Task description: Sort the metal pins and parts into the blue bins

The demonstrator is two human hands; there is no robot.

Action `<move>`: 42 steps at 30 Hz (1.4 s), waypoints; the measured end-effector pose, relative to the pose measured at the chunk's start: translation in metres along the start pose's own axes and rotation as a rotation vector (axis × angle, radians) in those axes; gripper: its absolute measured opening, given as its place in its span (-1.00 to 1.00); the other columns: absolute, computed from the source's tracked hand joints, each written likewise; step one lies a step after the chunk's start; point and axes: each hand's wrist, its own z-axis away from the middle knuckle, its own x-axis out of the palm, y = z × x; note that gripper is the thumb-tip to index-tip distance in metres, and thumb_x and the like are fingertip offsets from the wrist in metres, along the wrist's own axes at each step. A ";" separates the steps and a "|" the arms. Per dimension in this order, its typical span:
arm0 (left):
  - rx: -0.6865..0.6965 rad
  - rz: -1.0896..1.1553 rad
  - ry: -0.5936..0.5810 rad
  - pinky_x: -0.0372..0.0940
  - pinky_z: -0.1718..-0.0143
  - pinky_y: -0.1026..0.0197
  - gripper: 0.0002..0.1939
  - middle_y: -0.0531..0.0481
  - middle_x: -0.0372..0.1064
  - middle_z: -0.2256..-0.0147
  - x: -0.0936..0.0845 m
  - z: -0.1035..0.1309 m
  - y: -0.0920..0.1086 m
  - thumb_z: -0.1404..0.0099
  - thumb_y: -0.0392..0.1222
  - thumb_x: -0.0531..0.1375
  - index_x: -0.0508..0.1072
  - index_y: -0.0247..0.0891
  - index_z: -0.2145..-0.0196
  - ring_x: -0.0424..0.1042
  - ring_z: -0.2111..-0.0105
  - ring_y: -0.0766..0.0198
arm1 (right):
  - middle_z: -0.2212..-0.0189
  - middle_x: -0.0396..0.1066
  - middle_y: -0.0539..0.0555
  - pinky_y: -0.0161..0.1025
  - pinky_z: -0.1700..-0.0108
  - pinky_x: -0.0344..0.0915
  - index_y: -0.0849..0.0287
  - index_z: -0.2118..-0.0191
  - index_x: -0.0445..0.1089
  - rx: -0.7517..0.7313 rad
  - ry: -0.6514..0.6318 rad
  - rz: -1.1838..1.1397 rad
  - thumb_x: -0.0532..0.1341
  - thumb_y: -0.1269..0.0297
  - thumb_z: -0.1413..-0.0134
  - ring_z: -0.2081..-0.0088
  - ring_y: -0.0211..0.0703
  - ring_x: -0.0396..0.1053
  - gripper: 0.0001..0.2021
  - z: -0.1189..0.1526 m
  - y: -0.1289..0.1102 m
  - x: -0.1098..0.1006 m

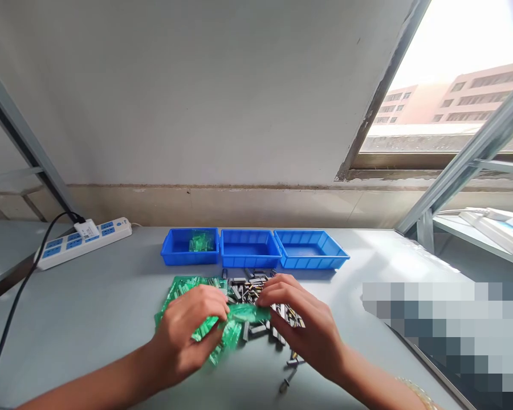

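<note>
A small green plastic bag point(247, 313) is stretched between my two hands, above the table. My left hand point(192, 330) pinches its left end and my right hand point(303, 324) pinches its right end. Under and behind my left hand lies a heap of green plastic bags point(175, 290), some with pale strips showing. Small dark and metal parts point(250, 290) are piled behind the held bag and partly under my right hand. A few parts point(285, 382) lie nearer the front edge.
Three blue bins stand in a row at the back: the left bin point(190, 259) holds a green packet point(201, 241), beside the middle bin point(251, 262) and right bin point(314, 263). A power strip point(85, 244) with a black cable lies back left. Metal posts flank the table point(123, 307).
</note>
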 end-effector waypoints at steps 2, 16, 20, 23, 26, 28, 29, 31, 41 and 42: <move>-0.332 0.180 -0.062 0.41 0.42 0.22 -0.92 0.04 0.41 0.49 0.000 -0.005 0.005 -0.23 -0.29 0.13 0.31 -0.17 0.41 0.47 0.46 0.24 | 0.46 0.45 0.01 -0.24 0.34 0.41 0.10 0.21 0.30 0.187 -0.008 -0.041 0.18 0.42 -0.11 0.41 -0.20 0.43 -0.87 0.002 0.001 0.002; -0.552 -0.208 0.002 0.34 0.16 -0.04 -0.81 -0.06 0.49 0.40 -0.058 -0.075 -0.113 -0.02 -0.15 0.22 0.41 -0.21 0.36 0.49 0.30 0.00 | 0.44 0.45 0.06 -0.15 0.24 0.40 0.15 0.31 0.41 0.491 0.182 -0.168 0.15 0.19 -0.13 0.33 -0.14 0.44 -0.84 -0.011 0.004 -0.032; -0.411 -0.343 -0.005 0.08 -0.13 -0.10 -0.78 -0.16 0.43 0.12 -0.055 -0.053 -0.092 -0.19 -0.14 0.12 0.42 -0.21 0.21 0.30 -0.02 -0.06 | 0.27 0.47 0.11 -0.07 0.10 0.39 0.11 0.19 0.39 0.540 0.014 -0.062 0.11 0.14 -0.17 0.19 -0.08 0.44 -0.79 0.012 0.000 -0.048; -0.347 -0.348 -0.104 0.18 -0.08 -0.04 -0.76 -0.09 0.46 0.19 -0.050 -0.018 -0.064 -0.24 -0.03 0.12 0.43 -0.17 0.20 0.39 0.10 0.01 | -0.08 0.30 0.19 0.05 -0.06 0.30 0.04 -0.10 0.25 0.534 -0.212 0.121 0.16 0.09 -0.12 -0.08 0.08 0.29 -0.58 0.048 -0.001 -0.055; -0.255 -0.341 -0.320 0.19 -0.08 -0.11 -0.30 -0.15 0.31 -0.10 -0.042 0.019 -0.048 -0.04 0.21 0.25 0.29 -0.07 -0.11 0.27 -0.07 -0.14 | -0.29 -0.07 0.29 0.23 -0.11 0.20 0.02 -0.31 -0.09 0.466 -0.382 0.301 0.23 -0.05 0.02 -0.26 0.32 -0.02 -0.18 0.081 -0.001 -0.053; -0.253 -0.417 -0.432 0.04 -0.11 -0.34 0.01 -0.20 -0.05 -0.30 -0.035 0.036 -0.044 0.12 0.38 0.26 0.09 0.03 -0.24 -0.02 -0.22 -0.39 | -0.34 -0.25 0.29 0.36 -0.15 0.04 0.01 -0.35 -0.23 0.439 -0.479 0.368 0.25 -0.14 0.10 -0.30 0.42 -0.22 -0.03 0.090 0.000 -0.046; -0.259 -0.429 -0.501 0.01 -0.10 -0.40 0.06 -0.22 -0.17 -0.33 -0.032 0.040 -0.044 0.14 0.41 0.24 0.02 0.05 -0.27 -0.11 -0.24 -0.45 | -0.35 -0.30 0.28 0.40 -0.16 -0.05 0.01 -0.35 -0.27 0.434 -0.518 0.384 0.25 -0.18 0.13 -0.30 0.44 -0.29 0.01 0.089 0.001 -0.042; -0.293 -0.443 -0.582 -0.07 -0.10 -0.46 0.06 -0.22 -0.27 -0.35 -0.026 0.041 -0.044 0.11 0.43 0.21 -0.04 0.10 -0.29 -0.20 -0.26 -0.48 | -0.35 -0.36 0.27 0.42 -0.18 -0.16 0.01 -0.35 -0.29 0.442 -0.568 0.398 0.23 -0.25 0.17 -0.31 0.44 -0.36 0.04 0.081 0.003 -0.032; -0.262 -0.357 -0.727 -0.23 -0.15 -0.48 -0.02 -0.21 -0.20 -0.34 -0.016 0.014 -0.045 0.04 0.39 0.20 0.00 0.07 -0.28 -0.21 -0.27 -0.41 | -0.34 -0.20 0.21 0.39 -0.21 -0.25 0.00 -0.33 -0.13 0.344 -0.716 0.322 0.15 -0.27 0.08 -0.32 0.35 -0.32 -0.09 0.033 0.023 -0.020; -0.252 -0.349 -0.730 -0.23 -0.15 -0.48 -0.03 -0.21 -0.18 -0.34 -0.016 0.012 -0.045 0.04 0.37 0.21 0.02 0.07 -0.27 -0.20 -0.27 -0.41 | -0.33 -0.15 0.20 0.37 -0.21 -0.24 -0.01 -0.33 -0.11 0.328 -0.719 0.313 0.15 -0.26 0.06 -0.32 0.33 -0.29 -0.12 0.033 0.023 -0.021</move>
